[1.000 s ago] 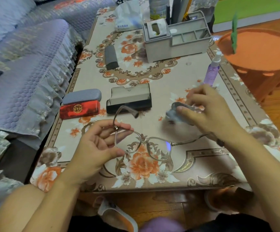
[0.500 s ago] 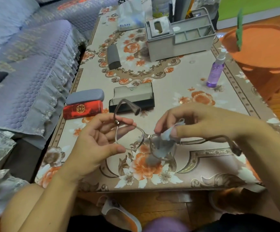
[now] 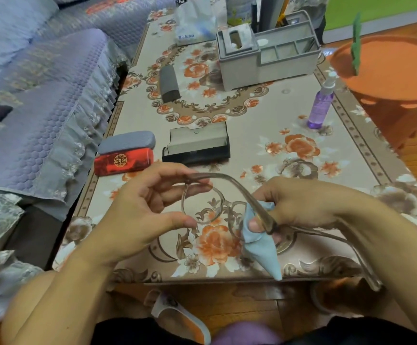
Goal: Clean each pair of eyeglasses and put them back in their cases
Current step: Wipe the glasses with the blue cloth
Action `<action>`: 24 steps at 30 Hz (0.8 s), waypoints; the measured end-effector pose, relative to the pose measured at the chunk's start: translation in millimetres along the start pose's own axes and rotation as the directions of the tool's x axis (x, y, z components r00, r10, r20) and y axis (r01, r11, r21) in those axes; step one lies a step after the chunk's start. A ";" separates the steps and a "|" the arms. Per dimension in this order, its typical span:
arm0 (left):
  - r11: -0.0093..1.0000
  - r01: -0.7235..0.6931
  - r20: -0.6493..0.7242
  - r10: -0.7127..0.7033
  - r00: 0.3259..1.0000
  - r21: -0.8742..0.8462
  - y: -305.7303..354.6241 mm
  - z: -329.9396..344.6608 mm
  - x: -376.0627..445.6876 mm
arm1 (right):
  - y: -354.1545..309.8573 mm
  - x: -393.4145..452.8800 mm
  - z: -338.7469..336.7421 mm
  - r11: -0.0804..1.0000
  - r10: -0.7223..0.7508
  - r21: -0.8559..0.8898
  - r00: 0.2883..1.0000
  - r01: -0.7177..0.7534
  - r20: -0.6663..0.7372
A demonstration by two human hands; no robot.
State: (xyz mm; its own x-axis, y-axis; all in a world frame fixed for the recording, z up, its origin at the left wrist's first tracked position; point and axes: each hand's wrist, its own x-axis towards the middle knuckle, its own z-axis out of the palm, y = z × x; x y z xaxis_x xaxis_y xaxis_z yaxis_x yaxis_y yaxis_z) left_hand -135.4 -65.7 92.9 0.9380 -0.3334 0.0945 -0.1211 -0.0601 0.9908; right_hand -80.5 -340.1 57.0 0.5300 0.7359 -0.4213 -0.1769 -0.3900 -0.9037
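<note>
Head view, looking down: the flowery tabletop (image 3: 264, 125) takes up most of it, and nothing of the pair being cleaned is resting on it. The grey organiser box (image 3: 264, 63) is parked at the far end, with a purple spray bottle (image 3: 320, 105) off to its right. Nearer in, an open black case (image 3: 197, 145) is waiting, well apart from the hands, and a red case (image 3: 122, 160) with a grey case (image 3: 126, 143) sits just beside it on the left.

The eyeglasses (image 3: 202, 202) are held up over the near edge. One lens rim is pinched by the left hand (image 3: 137, 215), grip clamped on the frame between thumb and fingers. The other lens is being rubbed through the blue cloth (image 3: 259, 242), which is clamped on by the right hand (image 3: 309, 205), thumb in front, fingers behind.

So the wiping step looks to be in hand, one lens at a time. Next, it's guessed, the cloth would need shifting to the lens at the left hand, gently enough that the frame isn't twisted. After that the arms would want folding before the pair is laid in the open case.
</note>
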 end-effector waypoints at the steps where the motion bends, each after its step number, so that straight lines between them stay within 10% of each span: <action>1: 1.000 0.010 0.002 -0.010 1.000 0.012 0.1 -0.5 0.0 | 1.5 -0.9 -0.4 1.000 0.002 0.018 0.999 -0.003 0.038; 7: 0.987 0.042 0.058 -0.052 0.997 0.155 7.6 -5.2 2.1 | 2.5 -2.7 1.1 0.971 0.097 0.194 0.974 -0.138 0.203; 13: 0.850 -0.018 0.103 -0.043 0.994 0.526 26.3 1.6 10.0 | 5.7 5.2 16.5 0.810 0.003 -0.557 0.950 -0.185 -0.311; 24: 0.651 -0.306 0.193 0.241 0.951 0.694 37.6 14.6 7.1 | -6.0 -12.0 -7.6 0.816 -0.036 -0.552 0.938 -0.172 -0.346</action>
State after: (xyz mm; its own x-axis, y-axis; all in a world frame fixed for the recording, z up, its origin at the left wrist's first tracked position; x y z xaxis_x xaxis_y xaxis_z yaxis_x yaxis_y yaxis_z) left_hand -138.1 -84.1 129.4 0.8002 -0.5132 0.3103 -0.5916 -0.5905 0.5490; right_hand -79.5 -350.8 68.0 0.7900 0.5128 -0.3361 0.2226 -0.7506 -0.6222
